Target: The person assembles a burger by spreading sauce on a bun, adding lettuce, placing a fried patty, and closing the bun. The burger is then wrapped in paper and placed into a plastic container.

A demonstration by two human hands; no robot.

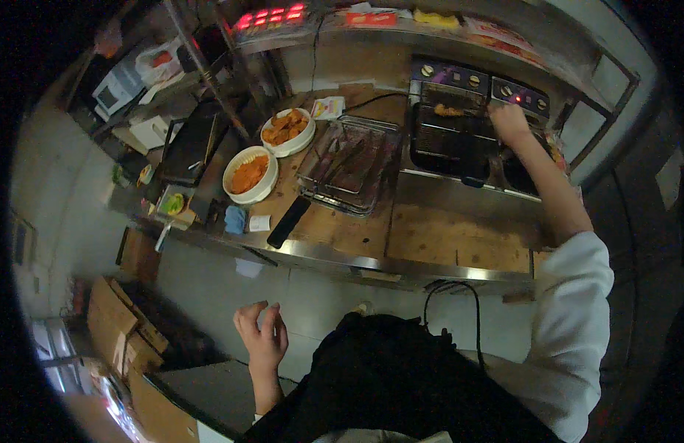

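My right hand (pixel 508 123) reaches over a two-tank countertop electric fryer (pixel 450 177), its fingers curled near the control knobs. Whether it grips a thin dark tool is too dim to tell. Just left of it, a golden fried piece of food (pixel 448 111) shows over the fryer's left tank, near a wire basket (pixel 439 141). Down by my body, over the floor, my left hand (pixel 264 335) holds nothing, with fingers bent and a gap between thumb and forefinger. Both the tank contents and my right fingertips are partly hidden.
Left of the fryer, a wire-lined tray (pixel 369 202) holds dark tongs (pixel 345 158); a black handle (pixel 289 222) juts toward the counter edge. Two white bowls (pixel 252 195) (pixel 289 149) contain orange-coated food. A blue cloth (pixel 235 220) lies nearby. Cardboard boxes (pixel 112 315) stand at lower left.
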